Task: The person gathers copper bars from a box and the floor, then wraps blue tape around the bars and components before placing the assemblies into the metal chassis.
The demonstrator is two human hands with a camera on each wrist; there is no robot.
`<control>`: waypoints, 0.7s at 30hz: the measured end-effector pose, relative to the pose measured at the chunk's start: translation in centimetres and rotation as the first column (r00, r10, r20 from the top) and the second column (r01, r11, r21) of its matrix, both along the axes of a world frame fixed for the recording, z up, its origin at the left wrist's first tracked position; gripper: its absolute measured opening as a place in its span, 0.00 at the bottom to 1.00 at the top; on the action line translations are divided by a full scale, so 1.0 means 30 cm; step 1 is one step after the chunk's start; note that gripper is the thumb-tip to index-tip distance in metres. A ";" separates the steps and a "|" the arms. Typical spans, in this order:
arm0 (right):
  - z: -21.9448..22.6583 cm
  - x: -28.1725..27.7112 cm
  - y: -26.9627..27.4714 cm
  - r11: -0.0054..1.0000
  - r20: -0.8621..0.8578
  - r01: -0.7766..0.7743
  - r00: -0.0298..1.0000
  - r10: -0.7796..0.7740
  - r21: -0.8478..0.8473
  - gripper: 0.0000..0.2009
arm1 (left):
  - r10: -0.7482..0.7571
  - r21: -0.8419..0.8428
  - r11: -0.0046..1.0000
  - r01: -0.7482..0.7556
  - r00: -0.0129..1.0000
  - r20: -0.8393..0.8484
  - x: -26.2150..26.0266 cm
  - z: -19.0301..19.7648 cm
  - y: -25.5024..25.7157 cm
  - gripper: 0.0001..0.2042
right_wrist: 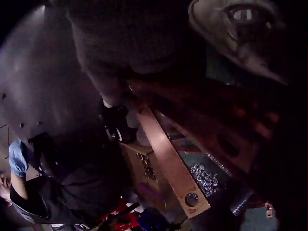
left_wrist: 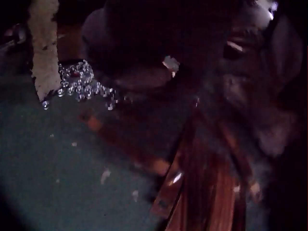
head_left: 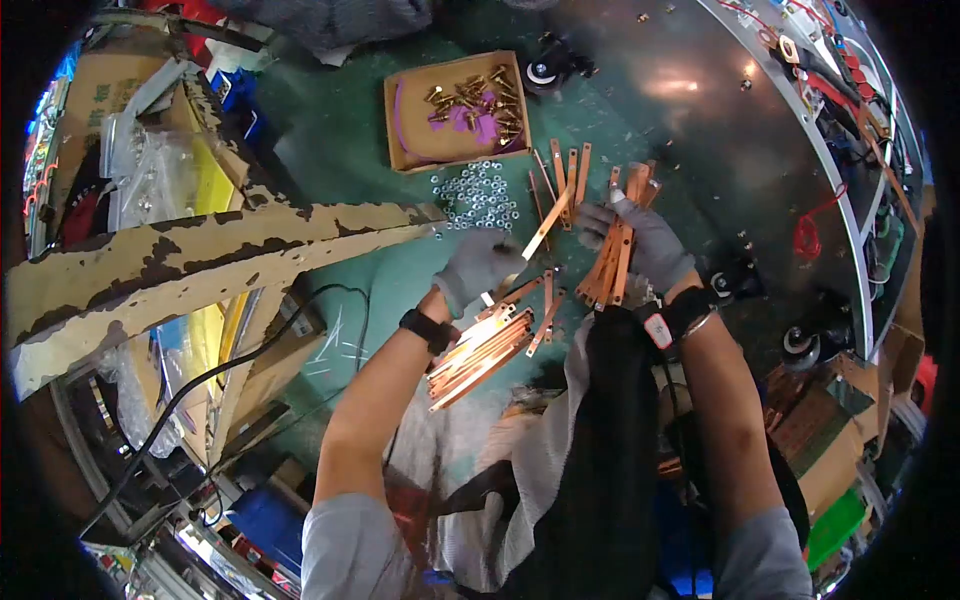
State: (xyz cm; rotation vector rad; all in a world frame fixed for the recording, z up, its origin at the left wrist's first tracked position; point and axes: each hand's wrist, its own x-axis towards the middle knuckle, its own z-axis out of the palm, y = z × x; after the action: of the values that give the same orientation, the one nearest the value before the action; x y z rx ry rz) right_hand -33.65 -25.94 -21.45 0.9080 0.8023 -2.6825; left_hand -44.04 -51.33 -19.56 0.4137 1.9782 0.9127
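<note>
In the head view, my gloved left hand (head_left: pixel 480 268) pinches the near end of one flat copper bar (head_left: pixel 548 224), which slants away to the upper right. My gloved right hand (head_left: pixel 652 242) grips a fanned bundle of copper bars (head_left: pixel 608 268), each with holes at its ends. The right wrist view shows one bar (right_wrist: pixel 166 154) of that bundle up close. Below the left hand lies a bright stack of copper bars (head_left: pixel 480 360), seen dark in the left wrist view (left_wrist: pixel 207 192). Left fingertips are mostly hidden in shadow.
Loose nuts (head_left: pixel 475 195) are spread on the green table (head_left: pixel 330 140). Behind them is a cardboard box (head_left: pixel 410 150) of brass-coloured bolts. More copper bars (head_left: pixel 570 170) lie beyond the hands. A peeling cream-painted beam (head_left: pixel 230 245) juts in from the left; black casters (head_left: pixel 552 68) stand around.
</note>
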 end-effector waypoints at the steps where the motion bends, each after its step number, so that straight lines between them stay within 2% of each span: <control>1: 0.010 -0.010 -0.024 1.000 0.004 -0.020 1.000 0.020 0.003 0.15 | 0.017 0.018 1.000 -0.017 1.000 0.001 -0.017 0.069 0.046 0.13; 2: 0.042 -0.028 -0.054 0.999 0.008 -0.041 0.999 0.041 0.008 0.15 | 0.035 0.038 0.999 -0.035 0.999 0.003 -0.025 0.100 0.086 0.14; 3: 0.087 -0.032 -0.077 0.999 0.057 -0.010 0.998 0.007 0.050 0.16 | -0.025 0.145 0.988 0.059 0.974 -0.226 -0.016 0.081 0.114 0.13; 4: 0.087 -0.043 -0.097 0.998 0.025 0.005 1.000 -0.006 0.055 0.16 | -0.034 0.103 0.994 0.048 0.991 -0.129 -0.007 0.093 0.153 0.12; 6: 0.068 -0.065 -0.114 0.997 -0.041 0.035 0.999 -0.032 0.065 0.16 | 0.068 0.194 0.979 -0.060 0.997 -0.035 0.013 0.111 0.185 0.13; 7: -0.006 -0.067 -0.097 0.988 -0.051 0.026 0.999 -0.018 0.150 0.16 | 0.149 0.238 0.962 -0.131 0.987 -0.058 0.024 0.089 0.163 0.14; 9: 0.018 -0.050 -0.054 0.994 0.014 0.069 0.997 -0.071 0.085 0.15 | 0.295 0.326 0.912 -0.251 0.951 -0.093 0.071 0.047 0.057 0.16; 10: 0.045 -0.052 -0.033 0.994 0.042 0.099 0.994 -0.101 0.052 0.14 | 0.278 0.076 0.960 -0.268 0.939 -0.203 0.097 0.084 -0.019 0.18; 11: 0.092 -0.049 -0.010 0.980 -0.015 0.115 0.993 -0.114 0.161 0.14 | 0.335 0.033 0.939 -0.342 0.889 -0.313 0.134 -0.052 -0.133 0.19; 12: 0.054 -0.036 0.011 0.980 -0.007 0.127 0.992 -0.127 0.153 0.15 | 0.244 -0.169 0.937 -0.304 0.921 -0.303 0.151 -0.052 -0.153 0.17; 14: -0.049 -0.023 0.065 0.980 0.009 0.142 0.989 -0.144 0.143 0.18 | 0.086 -0.539 0.818 -0.199 0.970 -0.228 0.173 -0.063 -0.168 0.15; 16: -0.082 -0.018 0.067 0.976 0.008 0.094 0.995 -0.098 0.194 0.18 | 0.290 -0.402 0.845 -0.352 0.934 -0.208 0.205 -0.203 -0.201 0.13; 17: -0.058 -0.013 0.057 0.979 0.015 0.051 0.998 -0.055 0.197 0.18 | 0.384 -0.335 0.841 -0.424 0.905 -0.183 0.217 -0.227 -0.207 0.12; 18: -0.029 -0.010 0.053 0.979 0.020 0.010 1.000 -0.015 0.204 0.18 | 0.517 -0.210 0.831 -0.515 0.854 -0.047 0.235 -0.240 -0.221 0.11; 20: 0.044 -0.013 0.038 0.979 -0.008 -0.054 0.998 0.056 0.197 0.17 | 0.671 0.013 0.716 -0.698 0.692 0.266 0.244 -0.198 -0.206 0.10; 21: 0.067 -0.014 0.031 0.978 -0.019 -0.083 0.996 0.088 0.194 0.17 | 0.694 0.237 0.539 -0.808 0.585 0.418 0.230 -0.073 -0.136 0.08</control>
State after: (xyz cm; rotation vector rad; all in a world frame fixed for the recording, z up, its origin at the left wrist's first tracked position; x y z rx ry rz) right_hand -34.07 -25.00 -19.43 0.8573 1.0977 -2.5820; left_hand -37.14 -55.41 -21.74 -0.4261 1.6612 1.8568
